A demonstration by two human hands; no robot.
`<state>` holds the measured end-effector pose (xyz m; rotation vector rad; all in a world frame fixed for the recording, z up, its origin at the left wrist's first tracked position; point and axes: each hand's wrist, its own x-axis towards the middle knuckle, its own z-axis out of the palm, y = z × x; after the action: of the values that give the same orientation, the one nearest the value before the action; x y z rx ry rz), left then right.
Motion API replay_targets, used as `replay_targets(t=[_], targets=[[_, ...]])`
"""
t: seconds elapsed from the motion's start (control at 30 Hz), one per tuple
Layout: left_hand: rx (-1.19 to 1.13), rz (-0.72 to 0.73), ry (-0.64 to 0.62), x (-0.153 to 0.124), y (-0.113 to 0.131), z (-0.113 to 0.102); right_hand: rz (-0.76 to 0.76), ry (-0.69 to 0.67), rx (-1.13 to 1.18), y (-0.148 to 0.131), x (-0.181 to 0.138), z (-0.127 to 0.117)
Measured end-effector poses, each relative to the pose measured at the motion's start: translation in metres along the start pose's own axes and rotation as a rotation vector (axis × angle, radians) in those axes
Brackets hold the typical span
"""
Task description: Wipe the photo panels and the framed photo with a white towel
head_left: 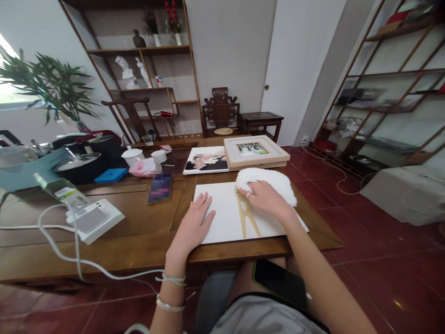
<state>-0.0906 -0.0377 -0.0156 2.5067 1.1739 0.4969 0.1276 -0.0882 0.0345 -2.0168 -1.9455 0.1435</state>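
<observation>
My left hand (pixel 196 220) lies flat with fingers spread on the left part of a white panel (pixel 222 208) at the table's front edge. My right hand (pixel 262 197) grips a white fluffy cloth (pixel 271 178), fingers curled into its near left side. The cloth covers the panel's far right corner. Below the right fingers, a yellowish A-shaped piece (pixel 245 218) with two legs lies on the panel, the legs pointing toward me. My right hand and the cloth are at its narrow top, and part of that end is hidden.
Behind the panel lie a photo print (pixel 206 160) and a framed picture (pixel 255 149). To the left are a dark pixelated item (pixel 160 188), an open white box (pixel 99 220), a looping white cable (pixel 55 253), a teapot (pixel 132 155) and pots. A phone (pixel 280 283) rests on my lap.
</observation>
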Motion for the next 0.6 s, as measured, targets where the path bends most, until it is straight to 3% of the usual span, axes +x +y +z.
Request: replay_targets(t=[0.13,0.3,0.47,0.6], targets=[[-0.017,0.018,0.024,0.000,-0.001,0.001,-0.105,-0.010,0.007,-0.027,0.006,0.018],[-0.024,0.047,0.043,0.000,-0.002,0.001,-0.331,0.023,0.041,-0.040,-0.040,0.028],[-0.002,0.065,0.034,0.001,-0.004,0.001,-0.386,0.040,0.120,-0.038,-0.097,0.027],[0.013,0.045,0.022,0.001,-0.003,0.002,-0.374,0.062,0.129,-0.035,-0.105,0.024]])
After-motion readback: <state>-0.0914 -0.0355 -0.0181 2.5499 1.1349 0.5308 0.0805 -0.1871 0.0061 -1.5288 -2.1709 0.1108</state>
